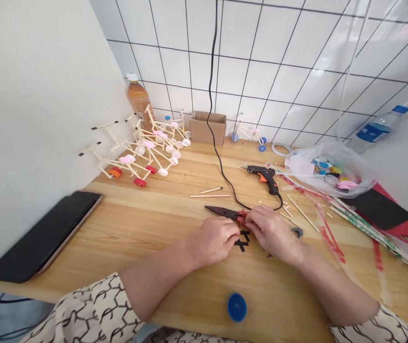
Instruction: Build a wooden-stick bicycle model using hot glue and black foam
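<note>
My left hand [215, 240] is closed low over the wooden table, its thumb and fingertips pinched together. What sits in that pinch, if anything, is hidden. My right hand [273, 233] is closed too, fingers curled down, and its grip cannot be made out. Needle-nose pliers [225, 212] with red handles lie just beyond both hands, jaws to the left; the right fingers cover part of the handles, and whether they touch is unclear. Between the hands lie several small black strips [242, 242]. Nearer to me is a blue bottle cap [237, 307].
A black glue gun [266, 178] with its cord lies beyond my right hand. Stick-built models with cap wheels [147, 143] crowd the back left, near a cardboard box [208, 128]. A phone [43, 238] rests at left; sticks, a plastic bag [329, 166] and black paper [381, 209] at right.
</note>
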The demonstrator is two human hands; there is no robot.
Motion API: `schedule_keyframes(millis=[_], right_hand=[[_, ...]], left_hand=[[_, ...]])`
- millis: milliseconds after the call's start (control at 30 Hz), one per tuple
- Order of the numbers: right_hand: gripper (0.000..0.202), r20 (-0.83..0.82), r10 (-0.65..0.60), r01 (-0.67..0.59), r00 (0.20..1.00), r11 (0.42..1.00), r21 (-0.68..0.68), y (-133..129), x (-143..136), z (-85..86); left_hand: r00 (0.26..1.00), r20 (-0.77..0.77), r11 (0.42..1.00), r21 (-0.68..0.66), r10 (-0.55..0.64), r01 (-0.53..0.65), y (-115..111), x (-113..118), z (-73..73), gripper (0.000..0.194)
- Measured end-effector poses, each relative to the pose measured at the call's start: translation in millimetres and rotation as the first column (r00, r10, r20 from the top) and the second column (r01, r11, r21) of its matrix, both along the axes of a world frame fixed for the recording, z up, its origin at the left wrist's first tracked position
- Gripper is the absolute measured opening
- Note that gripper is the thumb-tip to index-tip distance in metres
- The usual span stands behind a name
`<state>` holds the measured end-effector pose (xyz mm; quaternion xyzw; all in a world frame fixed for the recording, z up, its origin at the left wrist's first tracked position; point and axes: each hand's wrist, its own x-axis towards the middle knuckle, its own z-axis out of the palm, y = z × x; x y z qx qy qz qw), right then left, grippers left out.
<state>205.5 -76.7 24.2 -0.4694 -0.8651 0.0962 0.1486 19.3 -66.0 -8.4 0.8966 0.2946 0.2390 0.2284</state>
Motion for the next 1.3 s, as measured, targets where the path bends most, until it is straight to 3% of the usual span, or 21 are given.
schedule_keyframes(millis=[167,400,500,600,867,1300], right_hand=[[0.015,-0.036,-0.04,0.042,0.999,0.999,0.034,-8,2,-0.6],[0.017,0.041,-0.063,0.068,0.997,0.987,-0.147,-27,-5,-9.8],[0.017,0.071,-0.085,0.094,0.994,0.987,-0.133,-29,-12,-13.0],[0.015,0.102,-0.111,0.122,0.989,0.987,-0.105,-30,-18,-11.2],[0.014,0.262,-0.176,0.234,0.949,0.949,-0.21,-35,-26,-0.5],[0.014,0.359,-0.114,0.158,0.926,0.983,-0.094,-35,-22,-13.9]], left_hand=[[0.996,0.027,0.997,-0.026,0.08,-0.079,1,-1,4.3,0.018],[0.996,0.024,0.996,-0.008,0.089,-0.089,2,-1,5.5,0.019],[0.996,0.027,0.997,-0.011,0.081,-0.08,2,-1,5.0,0.02],[0.998,0.023,0.998,-0.019,0.063,-0.062,2,-1,5.8,0.019],[0.997,0.006,0.997,-0.007,0.075,-0.075,2,-1,5.9,0.019],[0.992,0.058,0.994,-0.016,0.11,-0.109,5,-2,5.2,0.021]])
